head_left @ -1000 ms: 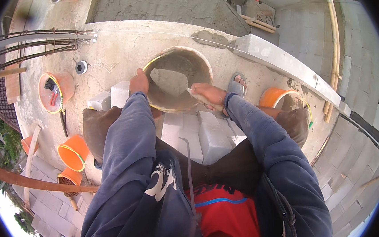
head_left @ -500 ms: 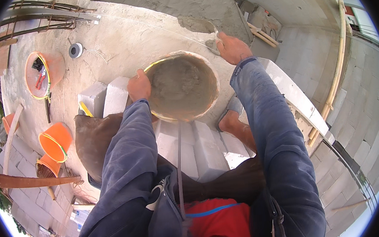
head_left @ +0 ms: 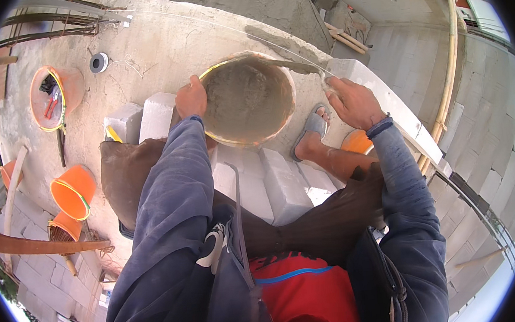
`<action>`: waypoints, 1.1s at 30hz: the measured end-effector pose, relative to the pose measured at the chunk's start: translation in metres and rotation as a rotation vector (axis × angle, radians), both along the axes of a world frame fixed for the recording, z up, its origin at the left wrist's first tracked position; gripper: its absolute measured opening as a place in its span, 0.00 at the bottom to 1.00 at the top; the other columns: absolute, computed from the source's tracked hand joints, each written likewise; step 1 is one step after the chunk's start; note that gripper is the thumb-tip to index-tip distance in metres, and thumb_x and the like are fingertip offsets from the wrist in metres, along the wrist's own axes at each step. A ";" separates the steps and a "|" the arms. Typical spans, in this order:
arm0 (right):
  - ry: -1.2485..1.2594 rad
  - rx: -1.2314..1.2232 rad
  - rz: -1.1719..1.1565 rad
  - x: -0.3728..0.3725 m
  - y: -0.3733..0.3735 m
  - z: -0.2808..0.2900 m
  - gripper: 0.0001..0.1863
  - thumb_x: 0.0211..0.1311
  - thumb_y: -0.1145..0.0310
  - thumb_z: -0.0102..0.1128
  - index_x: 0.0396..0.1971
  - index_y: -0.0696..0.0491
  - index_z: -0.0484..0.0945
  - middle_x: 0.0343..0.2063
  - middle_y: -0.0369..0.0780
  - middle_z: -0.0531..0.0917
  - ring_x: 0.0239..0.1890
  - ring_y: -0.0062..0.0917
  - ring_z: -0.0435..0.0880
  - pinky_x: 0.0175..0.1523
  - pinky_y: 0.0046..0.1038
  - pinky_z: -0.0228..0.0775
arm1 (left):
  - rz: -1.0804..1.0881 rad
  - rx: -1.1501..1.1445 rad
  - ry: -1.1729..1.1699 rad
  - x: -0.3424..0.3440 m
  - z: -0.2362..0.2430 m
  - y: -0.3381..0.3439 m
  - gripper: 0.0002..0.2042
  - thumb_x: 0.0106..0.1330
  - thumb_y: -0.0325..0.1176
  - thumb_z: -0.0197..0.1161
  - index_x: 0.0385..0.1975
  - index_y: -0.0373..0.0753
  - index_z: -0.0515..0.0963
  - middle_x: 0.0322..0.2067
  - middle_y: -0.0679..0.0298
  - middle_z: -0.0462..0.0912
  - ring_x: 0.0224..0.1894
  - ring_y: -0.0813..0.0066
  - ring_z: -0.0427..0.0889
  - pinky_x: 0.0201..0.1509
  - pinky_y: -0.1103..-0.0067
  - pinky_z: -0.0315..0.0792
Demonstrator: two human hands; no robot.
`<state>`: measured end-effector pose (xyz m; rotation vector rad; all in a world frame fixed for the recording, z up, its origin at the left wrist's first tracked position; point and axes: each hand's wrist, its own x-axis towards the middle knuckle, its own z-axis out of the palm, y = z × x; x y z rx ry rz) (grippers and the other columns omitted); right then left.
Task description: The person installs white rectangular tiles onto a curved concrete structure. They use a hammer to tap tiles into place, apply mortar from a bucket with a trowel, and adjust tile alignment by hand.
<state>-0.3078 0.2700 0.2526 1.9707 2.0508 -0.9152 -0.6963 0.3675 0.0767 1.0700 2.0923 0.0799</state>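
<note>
Left hand is gripping the mortar pan rim at 9 o'clock, pan sitting at 12 o'clock on the white blocks. Right hand is prob. closed on a trowel, handle hidden. Keep pan level, scoop w/ short strokes.

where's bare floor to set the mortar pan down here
Free: the concrete slab between the tape roll, the tool basin and the mortar pan held by the left hand. Crowded: the white blocks underfoot, and the orange buckets at left.
</note>
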 end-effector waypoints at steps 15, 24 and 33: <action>0.137 -0.600 -0.155 -0.167 -0.094 -0.086 0.23 0.75 0.68 0.46 0.64 0.62 0.69 0.49 0.63 0.86 0.56 0.58 0.86 0.63 0.54 0.75 | -0.221 -0.021 -0.017 0.071 0.045 0.004 0.36 0.77 0.65 0.44 0.48 0.39 0.90 0.55 0.45 0.88 0.62 0.37 0.82 0.76 0.47 0.62; 0.728 -0.736 -0.596 -0.171 -0.071 -0.136 0.20 0.81 0.52 0.43 0.54 0.53 0.71 0.31 0.44 0.81 0.23 0.33 0.81 0.30 0.41 0.75 | -0.258 -0.012 -0.060 0.063 0.038 0.006 0.33 0.74 0.61 0.46 0.49 0.37 0.90 0.54 0.42 0.87 0.61 0.39 0.83 0.69 0.55 0.71; 0.800 -0.615 -0.620 -0.075 -0.001 -0.038 0.18 0.81 0.52 0.48 0.55 0.50 0.74 0.29 0.38 0.79 0.21 0.22 0.77 0.28 0.31 0.72 | 0.072 0.034 -0.101 -0.029 -0.047 0.004 0.34 0.71 0.54 0.46 0.45 0.24 0.86 0.50 0.32 0.85 0.58 0.34 0.83 0.65 0.54 0.71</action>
